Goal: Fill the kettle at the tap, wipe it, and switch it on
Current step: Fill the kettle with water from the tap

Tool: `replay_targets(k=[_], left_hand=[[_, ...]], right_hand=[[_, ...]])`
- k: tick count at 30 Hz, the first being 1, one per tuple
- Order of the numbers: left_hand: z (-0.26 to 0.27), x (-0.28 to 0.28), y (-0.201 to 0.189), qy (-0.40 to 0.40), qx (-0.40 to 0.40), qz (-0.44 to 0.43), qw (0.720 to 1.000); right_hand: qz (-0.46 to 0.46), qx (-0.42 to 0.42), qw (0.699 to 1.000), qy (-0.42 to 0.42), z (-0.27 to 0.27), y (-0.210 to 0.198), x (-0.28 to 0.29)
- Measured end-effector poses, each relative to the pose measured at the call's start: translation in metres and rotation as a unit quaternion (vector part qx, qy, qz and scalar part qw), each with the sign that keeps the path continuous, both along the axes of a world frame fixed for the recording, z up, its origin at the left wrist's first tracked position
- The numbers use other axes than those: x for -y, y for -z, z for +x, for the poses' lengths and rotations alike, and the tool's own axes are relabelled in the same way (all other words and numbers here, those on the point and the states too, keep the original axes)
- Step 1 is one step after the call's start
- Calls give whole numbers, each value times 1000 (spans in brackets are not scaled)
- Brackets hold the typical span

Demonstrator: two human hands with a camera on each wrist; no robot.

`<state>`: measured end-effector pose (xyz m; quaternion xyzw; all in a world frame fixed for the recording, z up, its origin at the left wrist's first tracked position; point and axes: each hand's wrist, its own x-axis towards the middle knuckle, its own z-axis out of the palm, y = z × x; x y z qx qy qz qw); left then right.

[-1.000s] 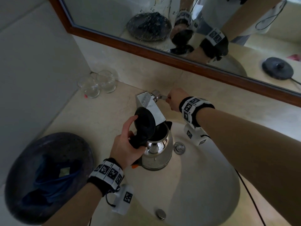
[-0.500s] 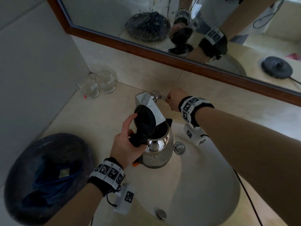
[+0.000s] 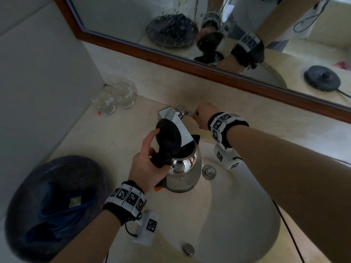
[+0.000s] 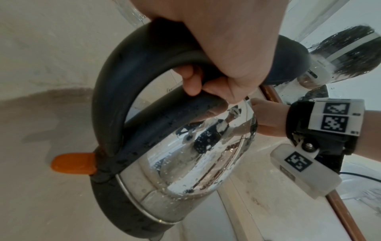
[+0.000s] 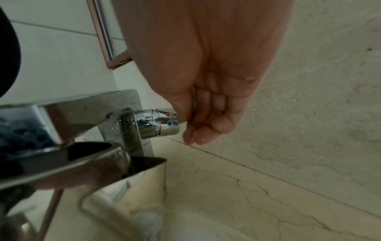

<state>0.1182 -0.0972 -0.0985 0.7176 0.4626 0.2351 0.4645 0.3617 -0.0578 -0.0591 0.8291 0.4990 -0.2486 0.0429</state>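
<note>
A steel kettle (image 3: pixel 185 171) with a black handle hangs over the basin (image 3: pixel 237 224), its black lid (image 3: pixel 168 135) flipped open under the square chrome tap (image 3: pixel 171 118). My left hand (image 3: pixel 150 168) grips the handle; in the left wrist view the fingers (image 4: pixel 191 81) curl round the handle of the wet kettle (image 4: pixel 195 154) above its orange switch (image 4: pixel 73 163). My right hand (image 3: pixel 203 115) holds the tap lever (image 3: pixel 187 112). In the right wrist view its fingertips (image 5: pixel 198 133) pinch the end of the chrome knob (image 5: pixel 156 124). I cannot tell whether water runs.
Two glasses (image 3: pixel 114 99) stand in the back left corner. A dark bowl (image 3: pixel 79 168) holding a blue cloth (image 3: pixel 57 205) sits at front left. The mirror (image 3: pixel 133 19) reflects the kettle base (image 3: pixel 322 78). A black cable (image 3: pixel 284 224) runs along the right.
</note>
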Motion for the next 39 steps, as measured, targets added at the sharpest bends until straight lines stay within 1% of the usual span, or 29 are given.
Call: replay_targets(k=[6,30,39], left_hand=[[0,3,-1,-17,4,3,1000],[5,4,0,-19,1,15,1000],[6,3,3,-19,13,30,999]], right_hand=[[-7,-3,1000,1,-1,-2,-1],[-2,-13,1000,5,-2,-5,0],[-5,2,1000,0,-2,-4,0]])
